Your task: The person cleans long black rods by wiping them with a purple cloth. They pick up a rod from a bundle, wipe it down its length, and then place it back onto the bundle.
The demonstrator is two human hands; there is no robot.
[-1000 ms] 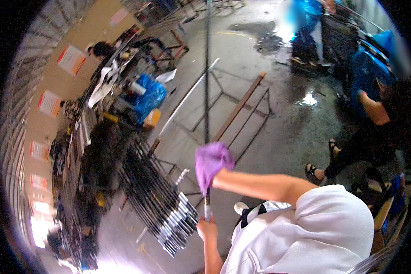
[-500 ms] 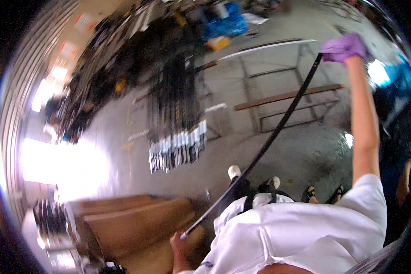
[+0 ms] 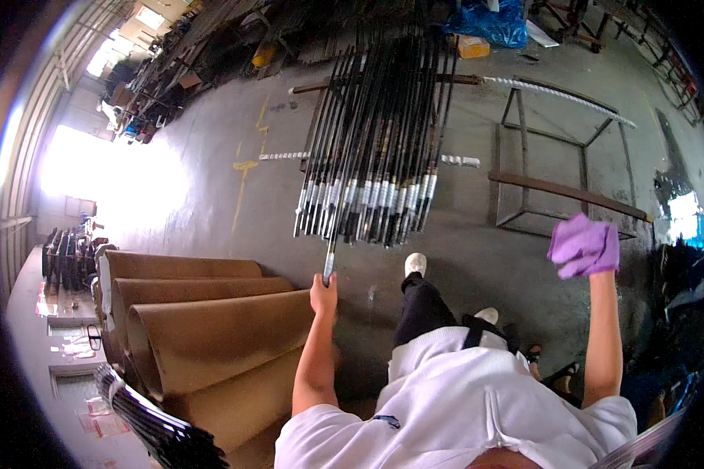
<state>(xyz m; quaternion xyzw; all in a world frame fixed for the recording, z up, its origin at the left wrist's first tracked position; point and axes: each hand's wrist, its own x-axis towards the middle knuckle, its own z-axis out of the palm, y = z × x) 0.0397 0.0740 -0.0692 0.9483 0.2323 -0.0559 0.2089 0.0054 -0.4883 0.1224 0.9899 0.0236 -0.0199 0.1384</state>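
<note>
My bare left hand [image 3: 324, 296] is closed around the pale end of a long, thin rod [image 3: 330, 262]. The rod points away from me, and its dark length merges with a row of similar black rods [image 3: 375, 117] lying side by side, their near ends silvery white. Out to the right, my right hand [image 3: 585, 247] wears a purple glove. Its fingers are curled in, with nothing seen sticking out of them, and it is well apart from the rods. Behind it is a brown bar [image 3: 563, 193] on a metal frame.
Large brown rolls of sheet material [image 3: 219, 336] lie at the left front. A bundle of black rods [image 3: 152, 414] stands at the lower left. White-wrapped support bars [image 3: 559, 94] cross the stands. A blue plastic bag [image 3: 497, 23] and an orange box [image 3: 472, 47] sit at the back. Another person's feet [image 3: 533, 356] show near me.
My right hand has let go of the rod's far end and come down nearer me. My left hand has carried the rod forward to the row. The view has turned.
</note>
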